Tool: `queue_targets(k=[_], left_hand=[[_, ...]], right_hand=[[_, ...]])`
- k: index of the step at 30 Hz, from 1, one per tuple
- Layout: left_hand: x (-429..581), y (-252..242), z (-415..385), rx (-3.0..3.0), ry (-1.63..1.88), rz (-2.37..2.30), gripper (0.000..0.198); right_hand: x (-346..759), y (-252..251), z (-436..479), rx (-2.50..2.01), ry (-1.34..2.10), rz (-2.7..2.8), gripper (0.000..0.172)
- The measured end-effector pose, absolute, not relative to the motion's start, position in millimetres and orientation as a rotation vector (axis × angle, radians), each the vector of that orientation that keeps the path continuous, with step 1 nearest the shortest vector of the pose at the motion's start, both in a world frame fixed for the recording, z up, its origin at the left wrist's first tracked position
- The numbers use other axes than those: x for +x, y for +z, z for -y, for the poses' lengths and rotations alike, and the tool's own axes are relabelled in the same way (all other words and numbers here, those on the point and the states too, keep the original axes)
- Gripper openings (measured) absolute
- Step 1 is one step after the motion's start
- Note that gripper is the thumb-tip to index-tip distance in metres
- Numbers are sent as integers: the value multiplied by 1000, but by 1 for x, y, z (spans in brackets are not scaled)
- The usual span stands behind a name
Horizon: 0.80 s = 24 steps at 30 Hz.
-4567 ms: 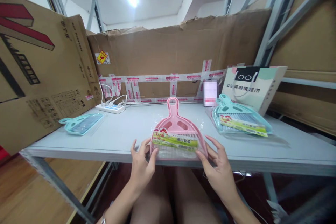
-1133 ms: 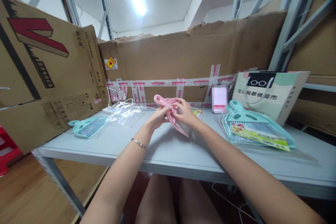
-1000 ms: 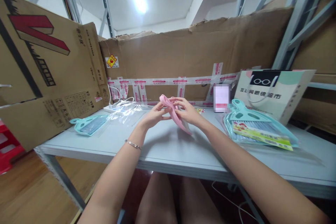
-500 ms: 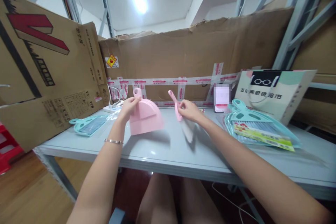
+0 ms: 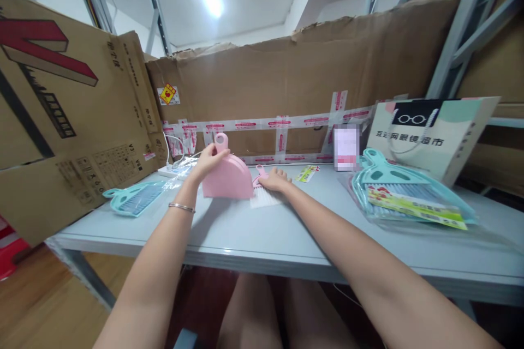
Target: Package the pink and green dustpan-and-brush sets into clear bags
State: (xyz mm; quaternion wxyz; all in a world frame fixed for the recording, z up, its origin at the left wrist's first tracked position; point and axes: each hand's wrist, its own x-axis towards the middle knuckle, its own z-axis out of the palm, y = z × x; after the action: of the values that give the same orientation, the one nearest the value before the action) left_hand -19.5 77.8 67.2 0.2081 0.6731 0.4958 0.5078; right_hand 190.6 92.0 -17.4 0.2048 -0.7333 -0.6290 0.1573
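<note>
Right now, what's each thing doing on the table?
Pink dustpan: tilted up, held by left hand.
Pink brush: lying flat under right hand.
Teal set: sealed in its bag.
Teal brush: lying loose.
Empty bag: crumpled.

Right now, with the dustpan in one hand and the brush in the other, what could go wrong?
The left hand pinches the pink dustpan only at its handle, so it may tip or slip. The right hand presses the brush flat; its bristles could splay. The loose plastic bag lies beside the power strip cables.
</note>
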Motion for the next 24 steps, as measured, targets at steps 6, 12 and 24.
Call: queue_targets(k=[6, 12, 24], left_hand=[[-32, 57, -34, 2206, 1542, -928, 17], [-46, 18, -39, 2353, 1186, -987, 7], [-51, 9, -46, 2761, 973, -1258, 31]], right_hand=[[191, -24, -95, -1993, 264, 1703, 57], [195, -30, -95, -1912, 131, 1669, 43], [228, 18, -45, -1555, 61, 1735, 19]])
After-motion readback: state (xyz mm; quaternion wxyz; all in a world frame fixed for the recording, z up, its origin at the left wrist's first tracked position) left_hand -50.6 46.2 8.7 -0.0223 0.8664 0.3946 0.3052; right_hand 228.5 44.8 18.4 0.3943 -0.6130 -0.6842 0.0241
